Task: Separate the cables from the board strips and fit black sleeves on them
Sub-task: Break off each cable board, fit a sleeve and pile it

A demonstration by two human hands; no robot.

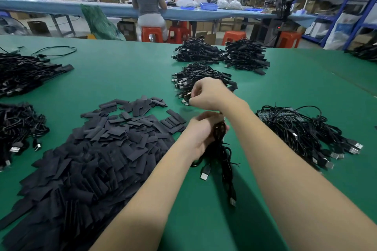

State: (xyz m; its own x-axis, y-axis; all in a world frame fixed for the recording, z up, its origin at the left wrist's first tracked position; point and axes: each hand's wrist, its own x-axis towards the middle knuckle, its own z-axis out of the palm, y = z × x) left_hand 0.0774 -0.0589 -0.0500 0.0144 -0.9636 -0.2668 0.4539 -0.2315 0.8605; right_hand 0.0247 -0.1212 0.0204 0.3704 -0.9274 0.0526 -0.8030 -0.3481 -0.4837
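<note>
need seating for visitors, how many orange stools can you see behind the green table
4: one under the seated person in grey, one right beside it, one further right, one near the blue shelving. More may be hidden.

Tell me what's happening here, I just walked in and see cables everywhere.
A person at a green table is sorting cables. The left hand grips a bunch of black cables, while the right hand pinches something small above it. A heap of black sleeves lies to the left; cables on board strips wait on the right.

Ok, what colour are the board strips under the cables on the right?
Blue board strips, seen in the head view.
</note>
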